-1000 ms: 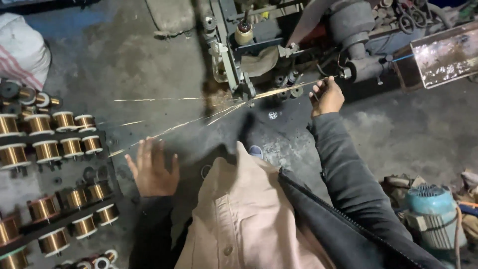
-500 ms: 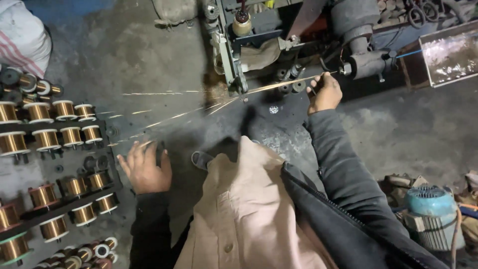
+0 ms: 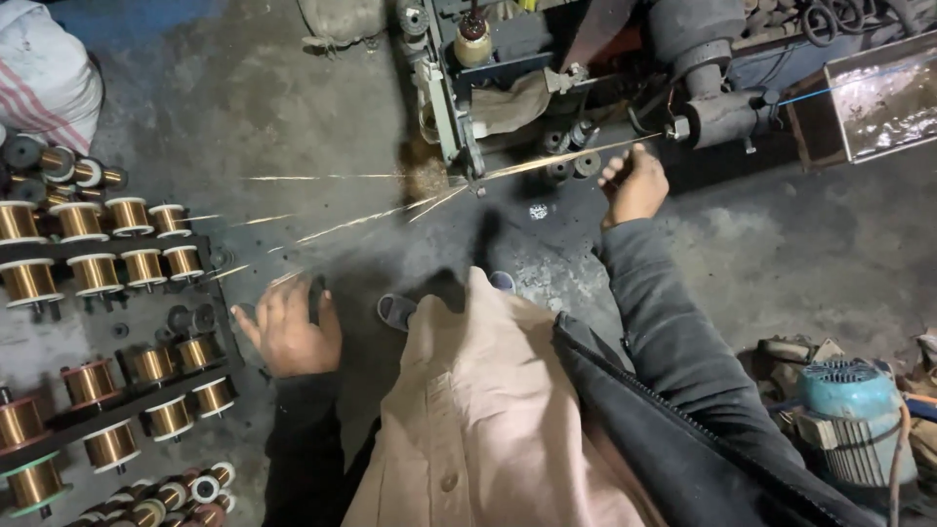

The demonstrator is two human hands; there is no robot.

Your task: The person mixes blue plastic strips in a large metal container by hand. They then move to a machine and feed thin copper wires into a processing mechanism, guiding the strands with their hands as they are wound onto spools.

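Right hand [image 3: 634,185] is reaching up at the grey metal machine [image 3: 717,107], fingers curled narrow near the thin copper wires [image 3: 390,210]; can't tell if gripping. Left hand [image 3: 288,327] is hovering w/ fingers spread wide, empty, beside the racks of shiny copper spools [image 3: 98,273]. Best keeping the strands taut and apart over the gritty concrete floor [image 3: 293,117].

Your left hand [image 3: 290,332] hovers by glossy copper wire spools [image 3: 98,273] on a dull dark metal rack [image 3: 127,410], above rough, stained concrete floor [image 3: 293,117]. Your right hand [image 3: 634,185] meets shiny thin wire strands [image 3: 547,162] at the greasy, matt grey metal machine [image 3: 703,88]. Your sleeves are soft matt cloth.
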